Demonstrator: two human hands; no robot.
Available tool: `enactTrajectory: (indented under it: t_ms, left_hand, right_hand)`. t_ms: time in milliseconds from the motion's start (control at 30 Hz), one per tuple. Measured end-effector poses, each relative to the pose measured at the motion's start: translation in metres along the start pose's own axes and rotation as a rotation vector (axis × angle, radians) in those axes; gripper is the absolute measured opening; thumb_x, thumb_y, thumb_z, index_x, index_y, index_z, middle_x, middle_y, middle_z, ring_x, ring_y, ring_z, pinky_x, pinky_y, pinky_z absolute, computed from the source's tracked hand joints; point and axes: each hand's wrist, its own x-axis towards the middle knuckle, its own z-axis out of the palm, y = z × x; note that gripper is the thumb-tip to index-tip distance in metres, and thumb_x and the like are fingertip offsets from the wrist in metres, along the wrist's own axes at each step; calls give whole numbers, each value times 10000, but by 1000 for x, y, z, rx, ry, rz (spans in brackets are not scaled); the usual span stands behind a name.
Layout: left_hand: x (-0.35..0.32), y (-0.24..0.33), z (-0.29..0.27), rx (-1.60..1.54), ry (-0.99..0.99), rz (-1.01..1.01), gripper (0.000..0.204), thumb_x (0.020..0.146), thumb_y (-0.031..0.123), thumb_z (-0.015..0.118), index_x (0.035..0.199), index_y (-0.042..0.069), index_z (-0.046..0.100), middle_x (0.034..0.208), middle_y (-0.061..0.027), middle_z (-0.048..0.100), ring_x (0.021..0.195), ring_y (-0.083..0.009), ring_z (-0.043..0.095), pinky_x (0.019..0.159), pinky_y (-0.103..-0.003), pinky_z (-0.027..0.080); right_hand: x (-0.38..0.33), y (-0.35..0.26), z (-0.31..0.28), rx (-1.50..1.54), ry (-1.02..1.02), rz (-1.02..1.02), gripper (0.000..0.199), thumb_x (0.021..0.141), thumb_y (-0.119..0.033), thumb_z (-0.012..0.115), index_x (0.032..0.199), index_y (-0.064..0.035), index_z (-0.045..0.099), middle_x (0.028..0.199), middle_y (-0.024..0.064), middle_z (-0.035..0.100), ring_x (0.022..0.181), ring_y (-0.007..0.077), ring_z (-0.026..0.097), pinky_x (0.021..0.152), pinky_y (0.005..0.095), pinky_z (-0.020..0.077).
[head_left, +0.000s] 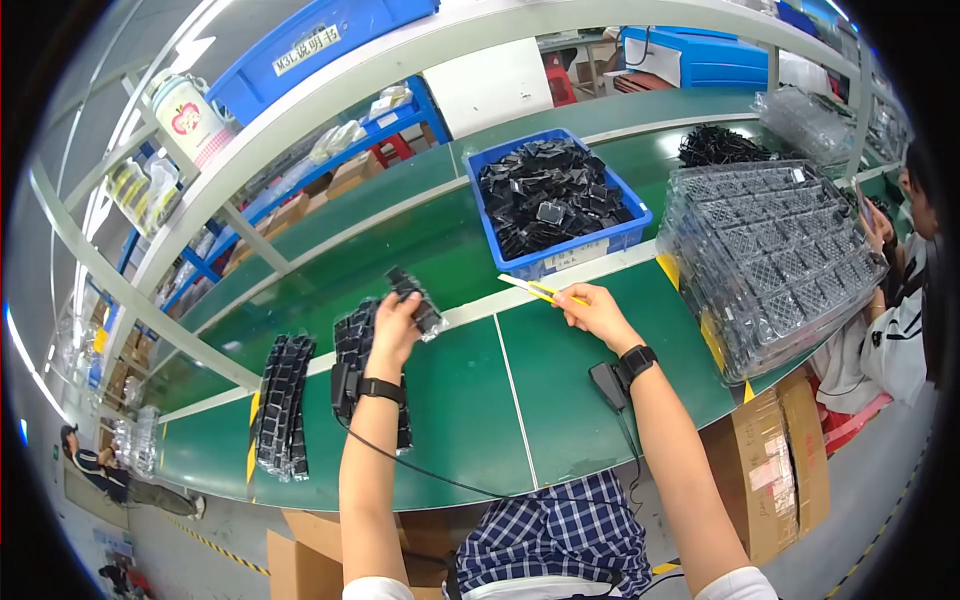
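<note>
Strip of glossy black pieces (427, 316) is gripped by the left hand (396, 327); the right hand (598, 314) pinches a yellow-and-white tool (541, 292).

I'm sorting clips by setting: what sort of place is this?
Probably a factory assembly area: there's a long green workbench, a blue bin heaped with small black pieces, and a stack of clear plastic trays.

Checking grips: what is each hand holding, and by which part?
Left hand: a bundle of black pieces, by its left edge. Right hand: a thin tool, by its yellow end.
</note>
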Motion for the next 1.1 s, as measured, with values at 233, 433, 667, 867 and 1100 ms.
enactTrajectory:
  t_ms: [233, 433, 667, 867, 1100]
  left_hand:
    - [-42, -42, 33, 158, -120, -159, 578, 932, 116, 745, 1417, -57, 482, 1096, -66, 698, 948, -152, 675, 842, -273, 537]
    - [-80, -28, 29, 1331, 66, 460, 930, 725, 246, 922, 1488, 25, 440, 1370, -178, 555, 1205, -288, 595, 1004, -424, 500]
    - [-96, -2, 10, 951, -427, 241, 733, 639, 117, 926, 1304, 104, 617, 1314, -126, 651, 1253, -303, 607, 1031, -409, 498]
    - [-102, -6, 16, 1162, -368, 448, 406, 643, 183, 916, 1025, 132, 788, 1295, -42, 611, 1090, -278, 583, 954, -389, 493]
    - [-99, -12, 17, 1161, -317, 712, 194, 767, 224, 814, 938, 134, 808, 1259, 5, 595, 1100, -240, 522, 995, -428, 393]
  right_hand:
    - [1, -5, 16, -20, -16, 20, 225, 993, -276, 694, 1025, -53, 711, 745, -26, 629, 612, 38, 503, 566, 203, 401]
    - [-6, -7, 20, -456, 85, -133, 322, 885, -220, 804, 1095, -3, 693, 967, 63, 721, 884, 153, 654, 851, 318, 526]
    - [-20, -31, 42, -633, -35, -251, 370, 832, -192, 814, 1184, -138, 714, 956, 93, 685, 857, 276, 662, 801, 367, 531]
    - [-31, -32, 70, -771, -105, -244, 321, 847, -180, 799, 1158, -144, 729, 945, 69, 658, 861, 273, 668, 762, 383, 535]
    - [-29, -24, 66, -859, -117, -420, 303, 829, -156, 797, 1129, -146, 752, 1035, 39, 636, 998, 242, 613, 857, 367, 523]
